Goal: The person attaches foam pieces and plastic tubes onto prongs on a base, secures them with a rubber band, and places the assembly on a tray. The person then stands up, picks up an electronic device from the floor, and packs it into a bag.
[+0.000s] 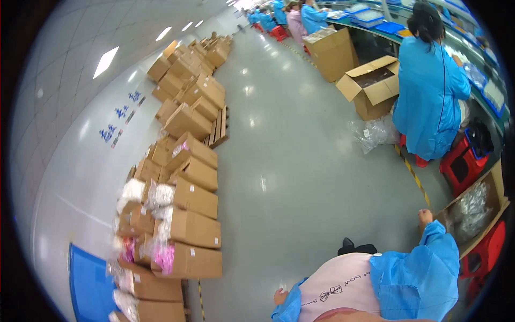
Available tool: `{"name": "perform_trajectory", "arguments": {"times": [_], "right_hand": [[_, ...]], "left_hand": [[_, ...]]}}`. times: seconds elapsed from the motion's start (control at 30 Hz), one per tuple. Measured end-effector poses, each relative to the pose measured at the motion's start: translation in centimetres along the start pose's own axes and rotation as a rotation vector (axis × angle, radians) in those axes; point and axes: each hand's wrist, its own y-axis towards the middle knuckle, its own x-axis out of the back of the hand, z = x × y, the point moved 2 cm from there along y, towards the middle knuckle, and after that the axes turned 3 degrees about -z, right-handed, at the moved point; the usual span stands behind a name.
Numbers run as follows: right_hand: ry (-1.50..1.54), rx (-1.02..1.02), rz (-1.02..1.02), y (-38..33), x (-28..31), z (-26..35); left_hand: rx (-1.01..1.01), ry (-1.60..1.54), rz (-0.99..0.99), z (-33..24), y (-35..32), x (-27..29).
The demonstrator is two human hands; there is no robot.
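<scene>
My right hand (pixel 425 217) is raised at the end of a blue sleeve, its fingers curled closed. It is close to the near-left edge of an open cardboard box (pixel 437 221) that has crumpled clear plastic bags (pixel 472 210) inside. Whether it touches the box or grips anything, I cannot make out. Low beside my body, my left hand (pixel 279 295) is mostly cut off by its sleeve. Its fingers look closed, with a small pale patch at them that is too small to name.
Stacked cartons (pixel 196 228) line the left wall, some on a wooden pallet (pixel 218 129). Seated workers in blue (pixel 429 96) face a bench line at right. By them stand an open carton (pixel 375 88), a plastic bag (pixel 373 134) and red stools (pixel 464 166). Grey floor (pixel 268 177) runs between.
</scene>
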Motion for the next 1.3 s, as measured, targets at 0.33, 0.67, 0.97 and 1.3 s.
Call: {"name": "perform_trajectory", "arguments": {"times": [0.33, 0.67, 0.97, 1.3], "right_hand": [[0.569, -0.230, -0.446, -5.1, 0.0, 9.9], [0.770, -0.602, -0.535, -23.8, -7.5, 1.6], [0.385, -1.797, -0.090, -55.2, -25.6, -6.6], [0.824, -2.532, -0.761, -53.4, -45.6, 5.3]], "left_hand": [[-0.735, 0.969, 0.676, -31.3, 32.5, -6.6], [-1.068, 1.478, 0.811, -45.9, 30.2, -22.6], [-1.203, 2.128, 0.707, -63.2, 19.7, -28.1], [-1.522, 2.594, 0.536, -69.3, 6.2, -46.7]]}}
